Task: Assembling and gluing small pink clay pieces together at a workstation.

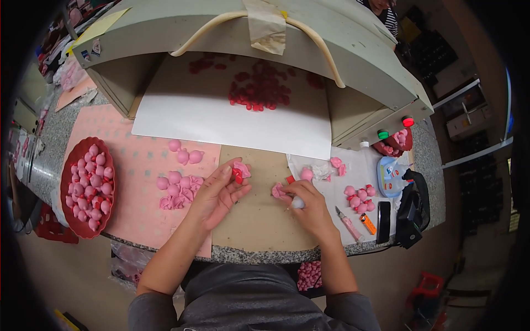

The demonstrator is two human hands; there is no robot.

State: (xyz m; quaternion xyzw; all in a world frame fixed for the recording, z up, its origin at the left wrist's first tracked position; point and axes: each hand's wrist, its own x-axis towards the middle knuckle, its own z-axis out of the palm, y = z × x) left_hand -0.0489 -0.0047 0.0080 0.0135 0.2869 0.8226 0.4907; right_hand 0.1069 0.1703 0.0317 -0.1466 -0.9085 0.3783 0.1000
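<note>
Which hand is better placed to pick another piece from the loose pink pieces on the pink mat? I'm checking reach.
Left, probably. The left hand lies right beside the loose pink pieces, though it already pinches a small pink-and-red piece. The right hand is farther off, pressing another pink piece.

Left hand [218,193] is covering most of the small pink-and-red piece [239,172]; its shape is too small to tell. Right hand [309,207] is closing over a white object [298,203], mostly hidden, kind unclear, and is hiding part of the pink piece [279,191] at its fingertips. The hood [248,33] is shadowing the red bits [259,88] on the white sheet [221,116]; individual shapes are blurring together. The person [386,11] behind the hood is being cut off by the top edge. Pink items [309,275] under the bench [265,255] edge are half hidden. Fisheye rim is blacking out both sides.
</note>
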